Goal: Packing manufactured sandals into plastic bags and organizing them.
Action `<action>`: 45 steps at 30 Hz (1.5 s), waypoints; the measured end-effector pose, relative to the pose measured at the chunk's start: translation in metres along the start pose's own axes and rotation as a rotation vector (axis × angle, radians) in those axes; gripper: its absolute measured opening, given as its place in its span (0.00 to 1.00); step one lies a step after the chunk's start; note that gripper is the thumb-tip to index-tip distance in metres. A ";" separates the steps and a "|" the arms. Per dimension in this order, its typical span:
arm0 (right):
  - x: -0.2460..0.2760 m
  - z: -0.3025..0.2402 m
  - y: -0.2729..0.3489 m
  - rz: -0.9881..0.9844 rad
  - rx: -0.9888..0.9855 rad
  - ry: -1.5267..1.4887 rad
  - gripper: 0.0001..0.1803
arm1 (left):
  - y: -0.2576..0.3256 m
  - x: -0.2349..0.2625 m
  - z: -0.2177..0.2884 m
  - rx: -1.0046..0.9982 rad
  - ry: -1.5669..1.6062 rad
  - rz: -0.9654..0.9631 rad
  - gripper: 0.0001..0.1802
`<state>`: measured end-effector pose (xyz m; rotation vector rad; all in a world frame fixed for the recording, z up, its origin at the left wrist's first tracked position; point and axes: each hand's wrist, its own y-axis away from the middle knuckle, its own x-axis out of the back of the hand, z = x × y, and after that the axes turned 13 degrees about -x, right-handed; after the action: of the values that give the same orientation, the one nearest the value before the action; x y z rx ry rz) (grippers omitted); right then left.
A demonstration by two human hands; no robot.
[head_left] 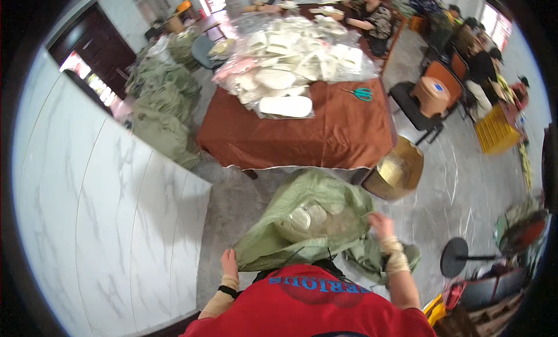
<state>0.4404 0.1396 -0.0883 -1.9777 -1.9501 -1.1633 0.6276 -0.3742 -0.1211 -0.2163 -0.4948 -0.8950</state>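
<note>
A large green woven sack (pixel 279 203) stands on the floor in front of me, its mouth spread wide. Inside it lie pale items in clear plastic (pixel 311 218); their kind is hard to make out. My left hand (pixel 229 261) grips the sack's rim at the near left corner. At the right side of the mouth, my right hand (pixel 381 225) has its fingers closed on the rim. Another bunched part of green sack cloth (pixel 378 255) lies below my right wrist. Both wrists are wrapped in beige bandage.
A table with a brown cloth (pixel 256 139) bears a heap of white slippers in clear bags (pixel 285 75) and teal-handled scissors (pixel 362 94). A cardboard box (pixel 401 171) stands at its right leg. Full green sacks (pixel 163 116) line the left. A marble-look wall (pixel 128 221) is close; people sit beyond.
</note>
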 end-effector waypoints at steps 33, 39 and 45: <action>-0.229 0.100 -0.147 -0.175 -0.442 0.218 0.32 | -0.087 -0.043 0.045 -0.546 -0.614 -0.829 0.47; -0.203 0.049 -0.120 -0.236 -0.458 0.304 0.41 | -0.080 -0.122 0.042 -0.392 -0.811 -1.316 0.33; -0.183 0.069 -0.108 -0.242 -0.480 0.275 0.51 | -0.060 -0.115 0.048 -0.207 -0.597 -1.355 0.22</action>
<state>0.3970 0.0512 -0.2888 -1.6626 -1.9329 -2.0055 0.5047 -0.3134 -0.1380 -0.3392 -1.1473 -2.2361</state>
